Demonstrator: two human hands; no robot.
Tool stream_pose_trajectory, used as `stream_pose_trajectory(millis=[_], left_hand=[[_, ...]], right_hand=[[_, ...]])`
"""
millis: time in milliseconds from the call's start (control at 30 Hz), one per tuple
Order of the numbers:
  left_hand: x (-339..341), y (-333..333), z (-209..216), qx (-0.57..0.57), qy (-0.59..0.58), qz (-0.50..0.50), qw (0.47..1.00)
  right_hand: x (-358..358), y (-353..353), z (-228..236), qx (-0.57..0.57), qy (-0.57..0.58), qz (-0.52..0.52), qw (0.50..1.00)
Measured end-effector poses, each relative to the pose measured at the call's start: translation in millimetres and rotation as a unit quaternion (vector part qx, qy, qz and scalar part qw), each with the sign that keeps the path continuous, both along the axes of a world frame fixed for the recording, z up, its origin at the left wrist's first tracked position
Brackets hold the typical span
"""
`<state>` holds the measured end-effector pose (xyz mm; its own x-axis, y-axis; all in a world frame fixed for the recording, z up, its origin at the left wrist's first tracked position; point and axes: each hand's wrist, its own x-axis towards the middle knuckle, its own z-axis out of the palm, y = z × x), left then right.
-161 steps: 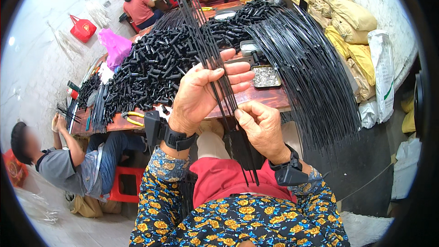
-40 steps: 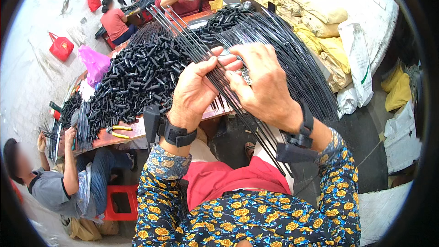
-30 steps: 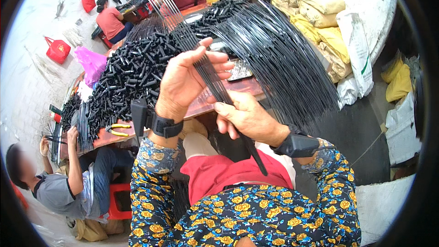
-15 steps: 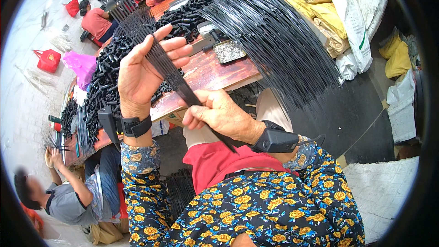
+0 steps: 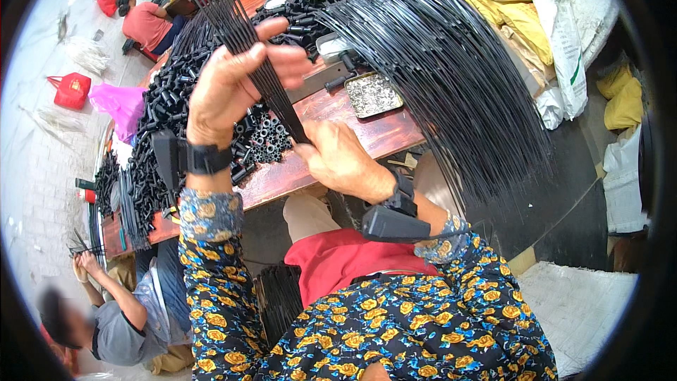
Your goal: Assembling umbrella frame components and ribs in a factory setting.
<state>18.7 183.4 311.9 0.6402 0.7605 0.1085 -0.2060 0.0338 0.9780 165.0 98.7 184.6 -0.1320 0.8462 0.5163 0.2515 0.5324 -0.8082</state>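
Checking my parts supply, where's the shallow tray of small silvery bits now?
In the head view, the tray lies on the table slightly right of centre, beyond the right hand and just left of the big black rod pile.

Off to the two sides
A red handbag rests on the pale floor, left of a pink plastic bag. At right, yellow sacks are stacked beside a long white sack. A person in grey is at lower left, another in a salmon top farther back.
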Motion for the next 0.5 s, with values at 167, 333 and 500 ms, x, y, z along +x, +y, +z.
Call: stream_pose_trajectory(millis=[167,333,500], left_hand=[[3.1,-50.4,-65.5,-0.1,0.057,0.032,0.993],[1.6,-91.9,-106.1,-0.182,0.05,0.055,0.98],[5.7,-90.3,-116.0,-0.184,0.066,0.074,0.978]], right_hand=[[20.4,-37.1,-53.7,-0.168,-0.031,0.117,0.978],[18.4,-66.2,-80.8,-0.31,0.075,0.223,0.921],[17.5,-51.3,-102.6,-0.28,0.058,0.222,0.932]])
